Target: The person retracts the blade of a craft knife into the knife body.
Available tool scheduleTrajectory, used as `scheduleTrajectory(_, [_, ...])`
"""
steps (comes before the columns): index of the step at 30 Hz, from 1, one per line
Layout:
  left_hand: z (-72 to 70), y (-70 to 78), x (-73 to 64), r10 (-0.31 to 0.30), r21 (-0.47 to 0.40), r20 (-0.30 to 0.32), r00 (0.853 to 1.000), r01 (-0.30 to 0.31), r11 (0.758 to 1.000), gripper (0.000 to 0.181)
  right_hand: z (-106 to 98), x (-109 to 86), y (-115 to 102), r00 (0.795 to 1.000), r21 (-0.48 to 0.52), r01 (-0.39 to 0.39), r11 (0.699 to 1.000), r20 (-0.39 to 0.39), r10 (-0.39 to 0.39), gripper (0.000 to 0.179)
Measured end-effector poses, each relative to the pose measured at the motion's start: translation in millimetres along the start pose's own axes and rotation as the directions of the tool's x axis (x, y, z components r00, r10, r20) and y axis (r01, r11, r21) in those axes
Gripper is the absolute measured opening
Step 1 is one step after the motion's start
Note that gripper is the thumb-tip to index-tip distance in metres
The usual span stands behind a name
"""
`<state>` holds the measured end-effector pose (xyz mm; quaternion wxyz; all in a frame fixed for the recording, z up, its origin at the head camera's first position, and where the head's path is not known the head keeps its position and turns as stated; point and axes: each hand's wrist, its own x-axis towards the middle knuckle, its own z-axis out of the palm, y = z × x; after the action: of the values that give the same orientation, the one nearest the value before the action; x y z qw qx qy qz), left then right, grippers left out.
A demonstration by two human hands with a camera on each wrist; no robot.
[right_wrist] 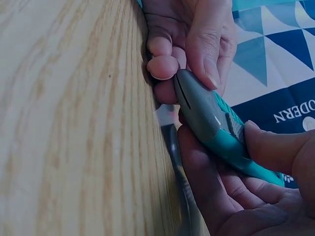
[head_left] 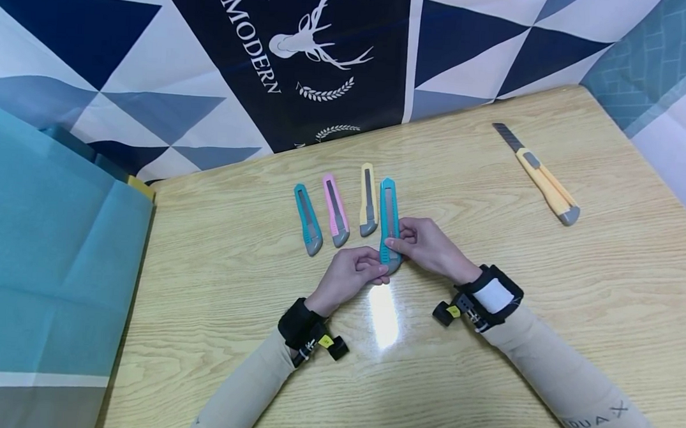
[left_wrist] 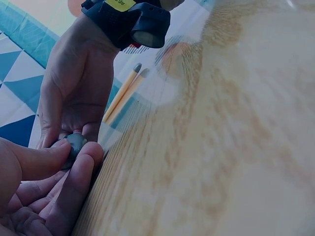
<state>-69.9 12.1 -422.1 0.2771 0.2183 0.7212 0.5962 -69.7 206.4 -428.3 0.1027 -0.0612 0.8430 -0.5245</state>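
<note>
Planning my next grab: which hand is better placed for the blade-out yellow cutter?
Probably the right hand: it's nearer that yellow cutter, lying to its right. The left hand also grips the shared teal cutter, so could hold it alone.

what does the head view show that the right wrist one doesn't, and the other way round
Only the head view shows the yellow cutter lying at the right with its blade out, and the black straps on both wrists.

Only the right wrist view shows the thin slit in the grey end cap of the held teal cutter.

Both show that teal cutter in the left grip and right grip, the wooden table and the patterned backdrop.
</note>
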Motion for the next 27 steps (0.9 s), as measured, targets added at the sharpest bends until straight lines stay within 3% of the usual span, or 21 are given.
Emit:
scheduleTrajectory(6, [0.2, -1.1, -0.1, 0.017, 0.008, 0.005, 1.000, -0.017, 1.000, 0.018, -0.4, -0.2, 1.2, 1.000, -0.018, 0.004, 1.000, 0.001, -0.004, 0.017])
scheduleTrajectory(12, [0.6, -20.8, 6.0, 0.020, 0.003, -0.034, 0.999, -0.020, 1.000, 0.013, -0.6, -0.4, 0.6, 1.000, -0.007, 0.006, 1.000, 0.004, -0.006, 0.018])
scheduleTrajectory(18, [-0.5, -3.1, 1.0, 0.023, 0.011, -0.010, 1.000, -0.023, 1.000, 0.017, 0.0, 0.0, -0.9, 1.000, -0.008, 0.009, 1.000, 0.005, -0.009, 0.017])
scheduleTrajectory(27, [0.9, -29.1, 8.7, 0.008, -0.110, -0.038, 0.999, -0.012, 0.994, 0.015, -1.8, -0.9, -0.2, 0.999, 0.069, -0.018, 0.997, 0.048, 0.015, 0.016])
